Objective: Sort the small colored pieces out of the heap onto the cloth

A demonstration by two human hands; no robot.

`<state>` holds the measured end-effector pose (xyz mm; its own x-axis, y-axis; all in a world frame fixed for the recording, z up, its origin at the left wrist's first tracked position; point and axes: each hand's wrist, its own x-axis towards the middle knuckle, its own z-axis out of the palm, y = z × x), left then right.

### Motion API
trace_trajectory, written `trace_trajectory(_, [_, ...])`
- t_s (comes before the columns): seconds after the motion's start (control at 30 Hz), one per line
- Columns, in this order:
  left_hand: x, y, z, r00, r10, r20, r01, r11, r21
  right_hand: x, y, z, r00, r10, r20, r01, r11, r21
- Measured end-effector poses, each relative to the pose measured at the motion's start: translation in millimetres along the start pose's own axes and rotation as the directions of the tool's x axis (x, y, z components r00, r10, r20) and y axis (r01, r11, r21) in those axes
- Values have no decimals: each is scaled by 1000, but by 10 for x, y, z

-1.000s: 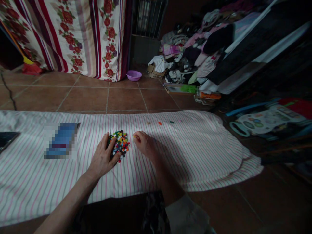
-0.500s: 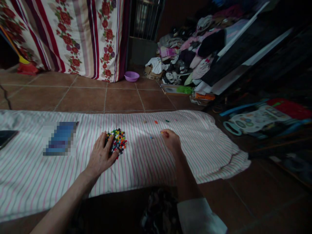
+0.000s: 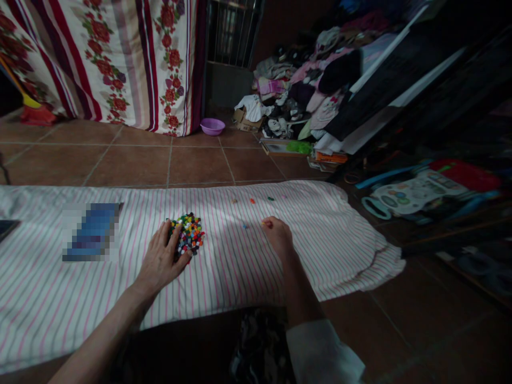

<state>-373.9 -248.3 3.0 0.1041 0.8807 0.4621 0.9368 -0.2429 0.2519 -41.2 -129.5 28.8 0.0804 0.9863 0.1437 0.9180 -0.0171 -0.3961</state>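
A heap of small multicoloured pieces (image 3: 191, 232) lies on a striped cloth (image 3: 224, 282); they look like beads or little blocks, too small to name surely. My left hand (image 3: 162, 256) rests spread at the heap's left edge, fingers and thumb touching it. To the right, my right hand (image 3: 278, 234) is pinched on a small yellow piece (image 3: 264, 223) just over the cloth. A blue piece (image 3: 245, 226) lies left of that hand. Farther back, a tan piece (image 3: 234, 200), an orange piece (image 3: 252, 200), a green piece (image 3: 271, 198) and a pink piece (image 3: 284, 196) form a spaced row.
A blurred-out blue rectangle (image 3: 94, 232) and a dark flat device (image 3: 8, 228) lie on the cloth at left. Beyond are a purple basin (image 3: 213, 126), a floral curtain (image 3: 136, 64) and a clothes pile (image 3: 304, 90). A toy panel (image 3: 420, 189) sits at right.
The whole view has shifted slightly, so things sit a little farther left. My right hand stays pinched on the yellow piece near the blue one; my left hand remains on the heap.
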Motion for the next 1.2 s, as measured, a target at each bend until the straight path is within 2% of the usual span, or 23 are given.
trace_trajectory(0.33, [-23, -46, -17, 1000, -18, 18, 18, 1000, -12, 13, -19, -111, 997, 52, 50, -50, 998, -37])
trace_trajectory(0.43, [-40, -58, -10, 999, -31, 23, 32, 999, -24, 23, -165, -141, 1000, -10, -19, 10, 1000, 22])
trace_trajectory(0.5, [-54, -63, -4, 999, -30, 28, 30, 999, -23, 10, -336, -123, 992, -108, -68, 114, 988, 100])
trace_trajectory(0.63, [-84, -82, 2, 999, -18, 32, 18, 1000, -1, -93, -764, 13, 936, -351, -23, 342, 893, 292])
trace_trajectory(0.77, [-103, -116, -1, 999, -24, 38, 24, 1000, 5, -260, -1129, 200, 846, -519, 121, 443, 812, 381])
trace_trajectory(0.87, [-113, -136, -14, 999, -20, 46, 20, 1000, 0, -367, -1304, 305, 798, -572, 189, 479, 793, 378])
trace_trajectory(0.97, [-129, -148, -32, 998, -18, 56, 18, 1000, 3, -425, -1416, 347, 770, -588, 247, 495, 796, 349])
trace_trajectory(1.2, [-157, -170, -51, 996, -24, 88, 22, 999, 25, -442, -1539, 367, 758, -588, 281, 501, 802, 325])
